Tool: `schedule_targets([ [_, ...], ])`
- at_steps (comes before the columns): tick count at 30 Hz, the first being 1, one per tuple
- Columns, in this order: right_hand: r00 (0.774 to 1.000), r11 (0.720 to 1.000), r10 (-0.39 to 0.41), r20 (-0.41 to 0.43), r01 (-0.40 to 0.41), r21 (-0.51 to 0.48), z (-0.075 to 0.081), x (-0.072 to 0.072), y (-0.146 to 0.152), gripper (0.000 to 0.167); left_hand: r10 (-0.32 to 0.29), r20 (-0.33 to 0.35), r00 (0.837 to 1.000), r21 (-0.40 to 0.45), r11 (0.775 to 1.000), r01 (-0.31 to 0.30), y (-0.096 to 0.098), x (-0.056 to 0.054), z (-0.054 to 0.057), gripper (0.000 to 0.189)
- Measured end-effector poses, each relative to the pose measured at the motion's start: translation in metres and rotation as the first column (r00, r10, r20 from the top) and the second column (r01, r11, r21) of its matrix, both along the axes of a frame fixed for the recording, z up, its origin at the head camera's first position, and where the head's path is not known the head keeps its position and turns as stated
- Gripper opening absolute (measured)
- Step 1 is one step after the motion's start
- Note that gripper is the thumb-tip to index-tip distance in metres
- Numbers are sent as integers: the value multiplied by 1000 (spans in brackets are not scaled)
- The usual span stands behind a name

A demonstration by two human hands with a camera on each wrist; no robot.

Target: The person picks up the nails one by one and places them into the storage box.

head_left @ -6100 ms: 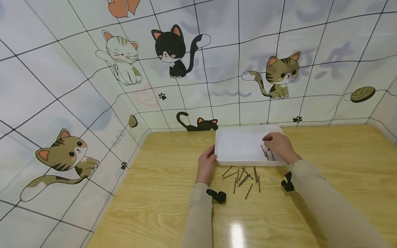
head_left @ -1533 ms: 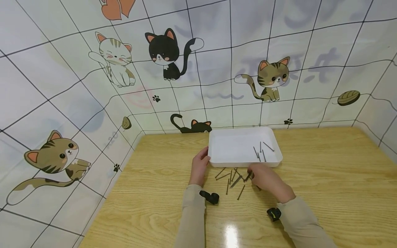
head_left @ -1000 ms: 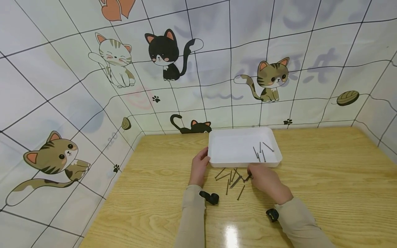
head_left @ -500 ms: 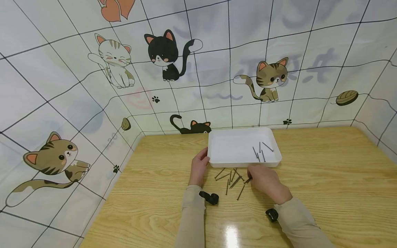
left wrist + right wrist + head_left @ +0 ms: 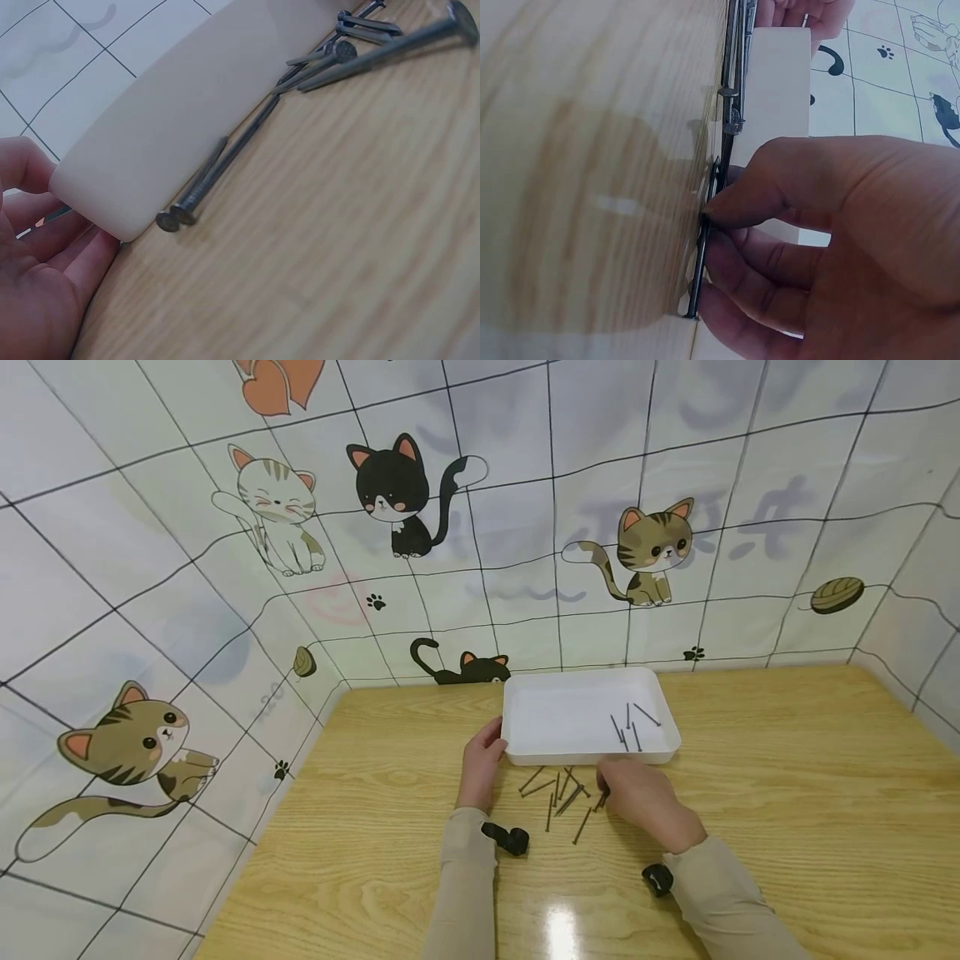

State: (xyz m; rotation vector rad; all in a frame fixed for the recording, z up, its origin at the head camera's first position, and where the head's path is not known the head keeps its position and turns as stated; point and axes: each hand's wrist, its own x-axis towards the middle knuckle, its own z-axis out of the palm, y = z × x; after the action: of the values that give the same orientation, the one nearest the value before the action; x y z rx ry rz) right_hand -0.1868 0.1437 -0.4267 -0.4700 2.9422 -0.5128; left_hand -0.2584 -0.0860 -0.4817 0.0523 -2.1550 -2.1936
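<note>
A white plastic tray (image 5: 558, 714) stands on the wooden table, with several nails (image 5: 647, 715) lying at its right end. My left hand (image 5: 481, 768) holds the tray's near left corner, thumb up at the rim and fingers against the outer wall. In front of the tray, several loose nails (image 5: 582, 826) lie scattered on the tabletop. My right hand (image 5: 647, 797) is low at the right side of this pile. Seen from the right wrist, its thumb and index finger pinch a dark nail (image 5: 700, 270) close over the wood. Its fingers partly hide that nail.
The wooden table (image 5: 360, 860) runs back to a wall (image 5: 525, 602) covered with a cat-print sheet. Two nails (image 5: 232, 161) lie right along the tray's side in the left wrist view. Small black cameras (image 5: 510, 838) sit on both wrists.
Six seconds ago my right hand was over the tray's right end; now it is down at the pile, and more nails show in the tray. Lately the nail at its fingertips has turned slightly.
</note>
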Motion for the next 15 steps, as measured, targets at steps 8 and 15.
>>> schedule_targets([
  [8, 1000, 1000, 3, 1, -3, -12, 0, -2, 0, 22, -1, -1, 1000, 5, 1000, 1, -1, -2, -2, 46],
  [15, 1000, 1000, 11, 7, -11, -8, -1, -4, 1, 22, -3, -7, 1000, -1, 1000, 3, -1, -2, -2, 46],
])
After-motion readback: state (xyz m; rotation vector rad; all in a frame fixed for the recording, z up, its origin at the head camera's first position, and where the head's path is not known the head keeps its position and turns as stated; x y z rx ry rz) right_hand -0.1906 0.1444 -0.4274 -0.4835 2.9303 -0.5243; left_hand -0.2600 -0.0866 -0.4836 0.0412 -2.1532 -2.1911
